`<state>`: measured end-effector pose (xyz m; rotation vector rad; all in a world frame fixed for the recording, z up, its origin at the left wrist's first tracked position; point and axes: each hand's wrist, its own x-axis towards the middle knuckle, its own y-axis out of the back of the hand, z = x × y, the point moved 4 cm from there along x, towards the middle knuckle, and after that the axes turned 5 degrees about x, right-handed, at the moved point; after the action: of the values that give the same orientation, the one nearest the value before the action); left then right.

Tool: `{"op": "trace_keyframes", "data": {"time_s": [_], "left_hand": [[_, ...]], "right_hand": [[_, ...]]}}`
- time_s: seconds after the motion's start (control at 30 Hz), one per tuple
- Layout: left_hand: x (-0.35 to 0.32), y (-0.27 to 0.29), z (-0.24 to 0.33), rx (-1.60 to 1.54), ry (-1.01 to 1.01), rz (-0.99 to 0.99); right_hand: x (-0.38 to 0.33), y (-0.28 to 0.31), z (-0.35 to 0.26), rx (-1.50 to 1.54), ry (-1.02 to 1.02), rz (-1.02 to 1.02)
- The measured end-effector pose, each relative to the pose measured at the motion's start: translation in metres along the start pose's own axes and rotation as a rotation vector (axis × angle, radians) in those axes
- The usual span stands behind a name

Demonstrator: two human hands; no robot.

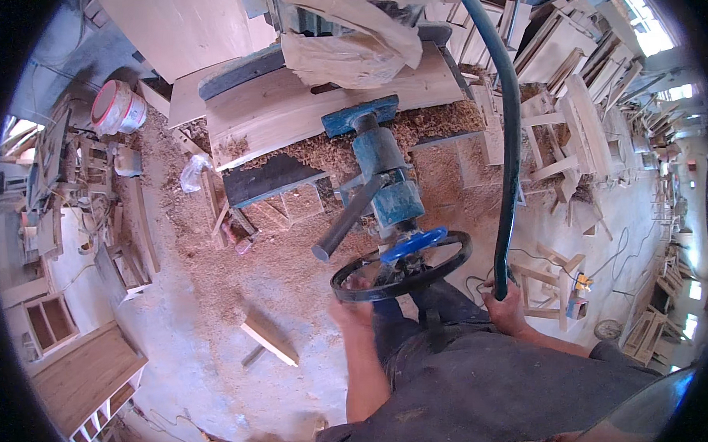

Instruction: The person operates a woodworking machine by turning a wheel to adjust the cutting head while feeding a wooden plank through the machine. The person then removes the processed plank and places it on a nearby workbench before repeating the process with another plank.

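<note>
A blue woodworking machine stands in front of me. Its large black handwheel faces me, with a smaller blue handwheel just above. My left hand, a little blurred, is closed on the left side of the black wheel's rim. My right hand wraps round the lower end of a long, curved, dark green lever, which rises past the machine's right side. A wide wooden board lies on the machine's table beneath a dusty, wrapped upper part. Left of the shaft, a grey bar handle slants down.
Wood shavings heap along the board's near edge and cover the floor. A short wood offcut lies to my left. Further left are a white bucket and a wooden cabinet. Wooden frames and stacked boards stand at right.
</note>
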<state>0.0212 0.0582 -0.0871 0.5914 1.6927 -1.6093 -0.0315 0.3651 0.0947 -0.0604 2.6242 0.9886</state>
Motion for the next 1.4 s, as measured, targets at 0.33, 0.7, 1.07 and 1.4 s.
{"op": "trace_keyframes", "data": {"time_s": [0.33,0.7,1.07,1.4], "left_hand": [[0.027,-0.030,0.050,0.171,-0.035,0.265],[-0.073,-0.140,0.014,0.420,-0.503,0.395],[-0.082,-0.150,0.003,0.397,-0.564,0.431],[0.056,0.005,0.058,0.005,-0.056,0.150]], "right_hand": [[-0.003,0.003,-0.001,-0.008,-0.183,-0.123],[-0.010,-0.019,0.001,0.123,-0.117,-0.121],[-0.009,-0.019,-0.013,0.094,-0.047,-0.160],[0.003,0.000,0.009,0.097,-0.056,-0.156]]}}
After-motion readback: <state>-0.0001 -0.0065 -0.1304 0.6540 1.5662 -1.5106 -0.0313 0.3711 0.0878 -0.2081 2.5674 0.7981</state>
